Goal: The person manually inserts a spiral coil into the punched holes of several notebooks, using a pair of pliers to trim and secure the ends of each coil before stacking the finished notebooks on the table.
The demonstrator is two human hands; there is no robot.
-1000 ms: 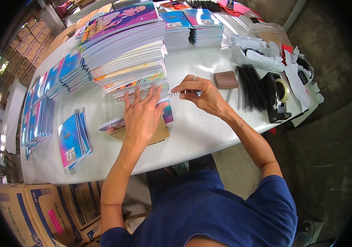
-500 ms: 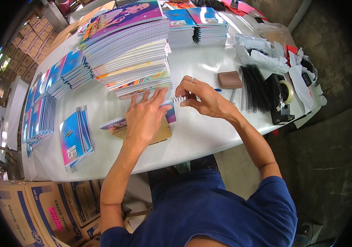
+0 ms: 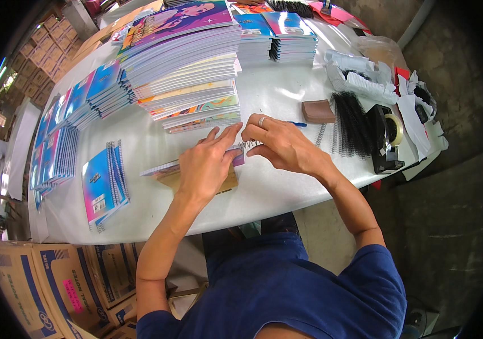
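Observation:
A notebook [image 3: 161,168] with a purple cover edge leans at a brown wedge-shaped support [image 3: 229,182] near the table's front. My left hand [image 3: 204,165] grips it from above, its fingers over the far side and its thumb near the right end. At that right end, a wire spiral coil [image 3: 249,144] meets the notebook's edge. My right hand [image 3: 284,142] pinches the coil between thumb and fingers. My left palm hides much of the notebook, and how far the coil runs into the pages cannot be seen.
Tall notebook stacks [image 3: 187,62] rise just beyond my hands. Blue spiral notebooks [image 3: 104,183] lie at left. On the right are a brown block [image 3: 317,112], a blue pen [image 3: 297,124], black coils [image 3: 352,124] and a tape dispenser [image 3: 387,138]. Cardboard boxes [image 3: 72,288] stand below left.
My right hand has shifted slightly lower at the coil, still pinching it. The left hand has moved slightly right on the notebook. The whole view has shifted a little.

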